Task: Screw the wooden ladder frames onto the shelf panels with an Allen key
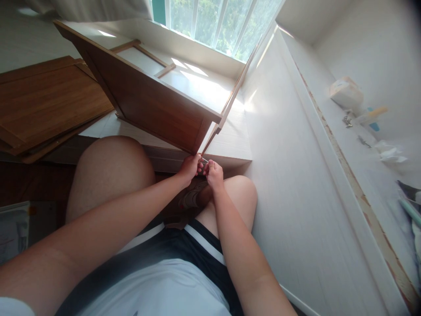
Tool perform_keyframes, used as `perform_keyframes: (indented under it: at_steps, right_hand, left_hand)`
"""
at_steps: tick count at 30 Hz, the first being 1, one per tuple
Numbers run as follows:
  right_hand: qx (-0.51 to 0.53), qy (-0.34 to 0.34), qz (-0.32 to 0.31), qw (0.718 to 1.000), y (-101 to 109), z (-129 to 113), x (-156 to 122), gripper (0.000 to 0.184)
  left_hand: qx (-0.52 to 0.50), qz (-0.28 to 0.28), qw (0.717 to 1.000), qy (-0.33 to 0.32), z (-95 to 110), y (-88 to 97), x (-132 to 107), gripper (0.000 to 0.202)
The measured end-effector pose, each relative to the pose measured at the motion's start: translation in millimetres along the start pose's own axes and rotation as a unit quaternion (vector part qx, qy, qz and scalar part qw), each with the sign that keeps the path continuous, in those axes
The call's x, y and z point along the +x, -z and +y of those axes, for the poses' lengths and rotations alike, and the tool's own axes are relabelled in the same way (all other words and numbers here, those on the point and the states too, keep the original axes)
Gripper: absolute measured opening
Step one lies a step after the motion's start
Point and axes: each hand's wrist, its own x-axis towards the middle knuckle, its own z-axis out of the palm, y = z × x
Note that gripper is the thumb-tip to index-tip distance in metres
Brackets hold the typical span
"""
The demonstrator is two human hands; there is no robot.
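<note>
"Bright window [210,22] on the far side. Where's the wooden panel [149,101]?"

"Tilted over the white ledge [235,142], its near right corner at the left hand [190,169]."

"And each grip?"

"Right hand [214,174]: pinched on a slim pale thing [205,160], too small to name. Left: fingers curled; on what, I can't tell."

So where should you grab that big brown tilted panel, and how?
Probably by its raised long edge, coming from above: the brown panel stands tilted, so that thin edge sticks up, easy to wrap around. The left hand and right hand are near its lower corner.
</note>
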Motion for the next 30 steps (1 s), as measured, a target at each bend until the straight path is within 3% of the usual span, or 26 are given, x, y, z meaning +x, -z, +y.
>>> perform_keyframes:
  at_steps: [5, 17, 23, 30]
  right_hand:
    - [-0.031, 0.004, 0.007, 0.999, 1, -2, -1, 0.049]
    - [-0.138, 0.101, 0.011, 0.985, 10, -16, -3, 0.045]
    - [-0.084, 0.067, 0.006, 0.994, 1, -10, -5, 0.050]
    - [0.020, -0.026, -0.006, 0.999, -4, -9, -2, 0.055]
  left_hand:
    - [-0.002, 0.001, 1.000, 0.000, -1, 0.3, 0, 0.027]
    - [-0.005, -0.004, 1.000, -0.003, -2, 2.1, 2, 0.028]
    - [-0.009, 0.003, 1.000, -0.005, -1, 3.1, 2, 0.026]
    - [-0.006, -0.002, 1.000, 0.002, -1, 2.7, 3, 0.025]
